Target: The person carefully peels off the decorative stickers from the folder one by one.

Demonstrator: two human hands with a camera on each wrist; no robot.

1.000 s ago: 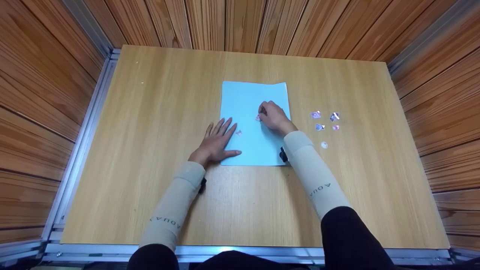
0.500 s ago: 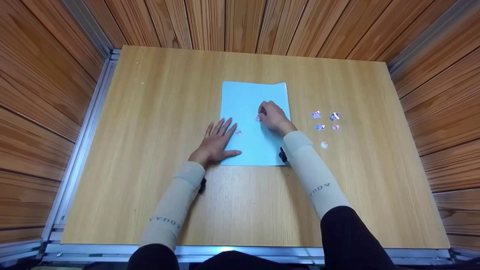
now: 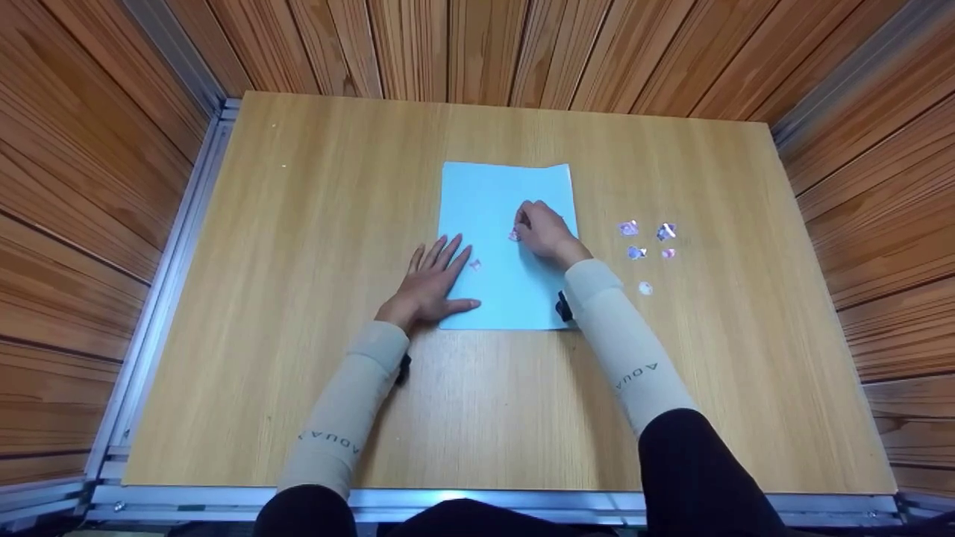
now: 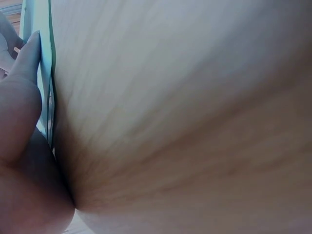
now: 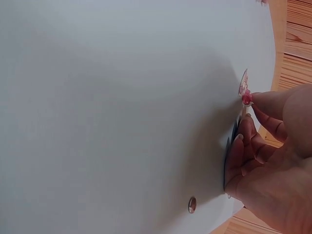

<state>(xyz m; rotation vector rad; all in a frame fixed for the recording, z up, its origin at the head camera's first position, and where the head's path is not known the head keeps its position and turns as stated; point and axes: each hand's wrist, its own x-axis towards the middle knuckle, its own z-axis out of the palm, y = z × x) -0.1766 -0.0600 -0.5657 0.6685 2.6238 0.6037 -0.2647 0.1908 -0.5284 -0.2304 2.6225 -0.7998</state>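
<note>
A light-blue folder, layered at its edge, lies on the wooden table. My left hand rests flat with spread fingers over its left edge, thumb near the lower corner. Just right of those fingers is a small pink sticker on the folder. Over the folder's right half, my right hand pinches another small pink sticker between thumb and fingertips, close to the surface. In the right wrist view its clear-edged tip sticks out beyond the thumb; the fingers hide part of it. A small round brown piece also lies on the folder.
To the right of the folder, several small shiny purple and pink stickers lie on the table, with a white round piece below them. Wood-plank walls and a metal frame border the table.
</note>
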